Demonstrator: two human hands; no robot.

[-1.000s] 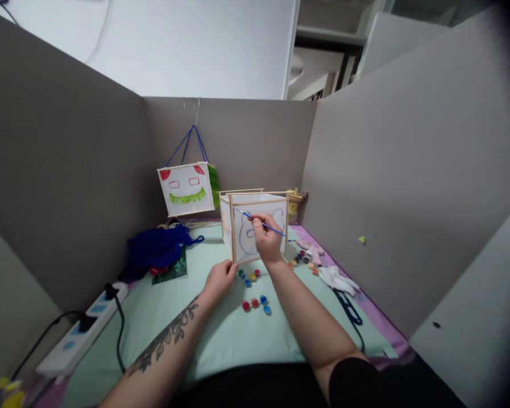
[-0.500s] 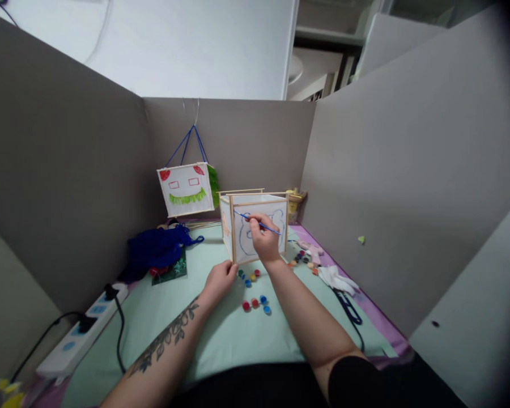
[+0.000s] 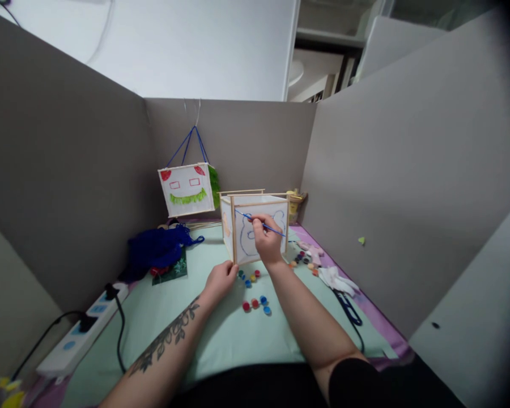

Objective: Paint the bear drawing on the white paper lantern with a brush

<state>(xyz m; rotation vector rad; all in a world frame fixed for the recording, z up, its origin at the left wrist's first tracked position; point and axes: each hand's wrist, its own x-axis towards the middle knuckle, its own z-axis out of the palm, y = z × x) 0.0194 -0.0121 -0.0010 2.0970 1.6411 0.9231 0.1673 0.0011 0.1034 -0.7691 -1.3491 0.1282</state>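
Observation:
A box-shaped paper lantern with a thin wooden frame stands on the table, a blue bear-like outline drawn on its front panel. My left hand is closed on the lantern's lower front left corner. In my right hand a slim blue paintbrush is pinched, its tip at the upper left part of the front panel. My fingers cover some of the drawing. Small paint pots, red and blue, sit open below the lantern, with more coloured pots just behind them.
A finished-looking lantern hangs by blue cords at the back left. Blue cloth lies left, near a white power strip with black cords. White gloves and further paint pots lie right. Grey partitions surround the table.
My right hand and the brush have shifted very slightly to the right along the front panel. My left hand keeps its place at the lantern's corner.

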